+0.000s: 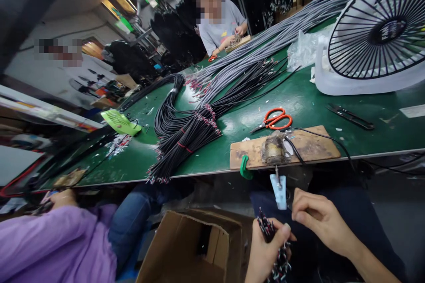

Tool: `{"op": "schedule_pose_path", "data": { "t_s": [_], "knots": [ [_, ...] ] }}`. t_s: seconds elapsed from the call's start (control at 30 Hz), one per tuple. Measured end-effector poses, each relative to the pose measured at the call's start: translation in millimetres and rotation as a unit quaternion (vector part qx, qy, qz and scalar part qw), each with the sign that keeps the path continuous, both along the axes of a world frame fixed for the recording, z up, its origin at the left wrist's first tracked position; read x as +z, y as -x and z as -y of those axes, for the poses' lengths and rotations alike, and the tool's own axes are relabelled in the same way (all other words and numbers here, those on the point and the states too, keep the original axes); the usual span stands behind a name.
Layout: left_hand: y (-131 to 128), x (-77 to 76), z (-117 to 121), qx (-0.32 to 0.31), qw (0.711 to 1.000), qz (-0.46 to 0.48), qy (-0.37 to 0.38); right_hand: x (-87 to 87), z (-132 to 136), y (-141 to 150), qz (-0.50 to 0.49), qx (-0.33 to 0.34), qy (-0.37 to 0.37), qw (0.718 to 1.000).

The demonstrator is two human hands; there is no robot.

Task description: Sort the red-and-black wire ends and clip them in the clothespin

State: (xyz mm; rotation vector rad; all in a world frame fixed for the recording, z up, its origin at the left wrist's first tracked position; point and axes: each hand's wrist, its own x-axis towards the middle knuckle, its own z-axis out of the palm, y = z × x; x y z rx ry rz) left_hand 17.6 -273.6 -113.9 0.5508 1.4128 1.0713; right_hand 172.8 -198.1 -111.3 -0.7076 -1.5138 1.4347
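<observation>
My left hand (pixel 260 250) is closed around a bundle of short black cables (pixel 282 263) whose ends show small red and white wires. Just to its right, my right hand (pixel 320 219) has its fingers curled together; whether anything is pinched in them I cannot make out. Above both hands a light blue clip (pixel 279 192) hangs on the shaft of a small, dirty motor (pixel 275 149). That motor is fixed on a wooden board (pixel 315 141) at the table's edge, beside a green clamp (pixel 245 167).
On the green table (pixel 299 106) lie orange-handled scissors (pixel 278 119), black thread snips (pixel 352 117), a heap of black cables (pixel 186 128) and long grey cables (pixel 245 62). A fan (pixel 385 31) stands right. Below is an open cardboard box (pixel 172 247). Co-workers sit left and across.
</observation>
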Motion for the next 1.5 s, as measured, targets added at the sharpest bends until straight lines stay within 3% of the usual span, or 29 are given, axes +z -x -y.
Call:
{"op": "schedule_pose_path", "data": {
  "t_s": [0.2, 0.33, 0.57, 0.97, 1.03, 1.1, 1.2, 1.27, 1.37, 1.5],
  "knots": [
    [-2.8, -7.4, 1.4, 0.046, 0.998, -0.047, -0.017, 14.5, 2.6, 8.1, 0.103, 0.031, -0.023, 0.994],
    [-2.5, -8.2, 0.4, 0.010, 0.997, 0.037, -0.065, 7.5, 5.2, 8.9, 0.104, -0.001, 0.000, 0.995],
    [-4.0, -14.6, 3.4, 0.029, 0.988, 0.113, -0.097, -2.9, 8.4, 3.5, 0.052, 0.016, 0.030, 0.998],
    [-1.4, 2.6, 0.7, -0.008, 0.987, 0.137, -0.079, -4.1, 3.9, 3.0, 0.026, 0.022, -0.023, 0.999],
    [-2.4, 4.4, -1.0, -0.003, 0.989, 0.121, -0.083, -4.1, 5.9, 4.6, 0.012, 0.036, 0.010, 0.999],
    [-3.2, 7.3, -3.9, 0.011, 0.991, 0.085, -0.099, -5.2, 7.2, 6.0, -0.026, 0.078, 0.092, 0.992],
    [-2.1, 14.8, -9.7, 0.008, 0.988, 0.000, -0.154, -6.7, 4.4, 9.1, -0.107, 0.156, 0.240, 0.952],
    [0.6, 22.0, -13.5, -0.011, 0.980, -0.057, -0.188, -5.1, -1.8, 12.7, -0.153, 0.175, 0.297, 0.926],
    [5.5, 34.5, -18.3, -0.038, 0.966, -0.127, -0.224, 2.3, -15.1, 20.5, -0.196, 0.150, 0.321, 0.914],
    [8.8, 45.8, -23.9, -0.039, 0.962, -0.132, -0.234, 12.1, -29.8, 32.8, -0.226, 0.137, 0.322, 0.909]
  ]
}}
